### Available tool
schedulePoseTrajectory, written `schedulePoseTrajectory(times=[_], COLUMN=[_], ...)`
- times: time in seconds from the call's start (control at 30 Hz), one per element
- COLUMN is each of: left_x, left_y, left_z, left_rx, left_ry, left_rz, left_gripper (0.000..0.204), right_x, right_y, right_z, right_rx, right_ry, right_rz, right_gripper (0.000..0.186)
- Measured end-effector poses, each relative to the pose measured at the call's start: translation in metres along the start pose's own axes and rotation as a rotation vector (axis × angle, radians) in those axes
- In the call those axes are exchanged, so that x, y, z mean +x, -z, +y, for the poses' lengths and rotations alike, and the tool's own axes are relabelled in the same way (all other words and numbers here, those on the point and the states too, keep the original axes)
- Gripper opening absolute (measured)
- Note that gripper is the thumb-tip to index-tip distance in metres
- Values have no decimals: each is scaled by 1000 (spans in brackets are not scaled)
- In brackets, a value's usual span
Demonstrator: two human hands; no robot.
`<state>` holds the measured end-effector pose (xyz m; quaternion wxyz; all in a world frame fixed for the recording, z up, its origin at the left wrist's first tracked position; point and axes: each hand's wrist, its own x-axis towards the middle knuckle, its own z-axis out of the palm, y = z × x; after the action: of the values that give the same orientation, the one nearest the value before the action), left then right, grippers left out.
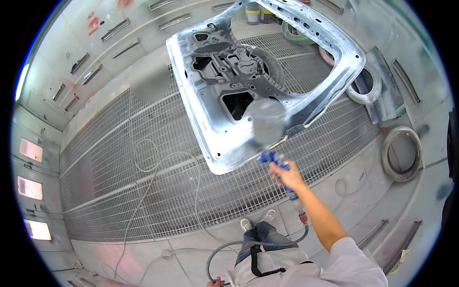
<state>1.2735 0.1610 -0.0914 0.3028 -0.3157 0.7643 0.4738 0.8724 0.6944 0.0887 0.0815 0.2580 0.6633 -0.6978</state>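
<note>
My right hand (pixel 285 175) is wrapped round the handle of a blue spray gun (pixel 272 158). A cloudy, see-through cup (pixel 266 122) sits above the gun, overlapping the lower edge of a large silver-grey car tailgate (pixel 203 138). The tailgate has a big window opening and several cut-outs in its inner panel; what holds it up is hidden. From the gun's base, a red fitting (pixel 303 217) leads to a grey air hose (pixel 224 247), which loops across my waist. Low in the view, my left hand (pixel 216 282) is closed on this hose, partly cut off by the edge.
Metal floor grating (pixel 110 191) lies under the tailgate, with a thin hose (pixel 197 191) trailing over it. Tyres or rings (pixel 400 167) lean along the right wall. Paint cans (pixel 252 13) stand at the back. Pale booth walls with slotted rails surround me.
</note>
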Motion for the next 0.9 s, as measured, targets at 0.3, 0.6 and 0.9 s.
schedulePoseTrajectory(times=[0.3,0.6,0.9], left_x=[13,8,-35], left_y=[-26,-10,-168], left_z=[13,41,170], left_rx=[19,133,272], left_ry=[170,-74,-240], left_rz=[-104,273,195], left_gripper=[57,52,38], right_x=[-29,-14,25], right_y=[25,4,196], right_z=[2,-3,-51], right_rx=[24,85,-276], right_ry=[224,-97,-15], right_rz=[428,-205,83], right_gripper=[41,33,27])
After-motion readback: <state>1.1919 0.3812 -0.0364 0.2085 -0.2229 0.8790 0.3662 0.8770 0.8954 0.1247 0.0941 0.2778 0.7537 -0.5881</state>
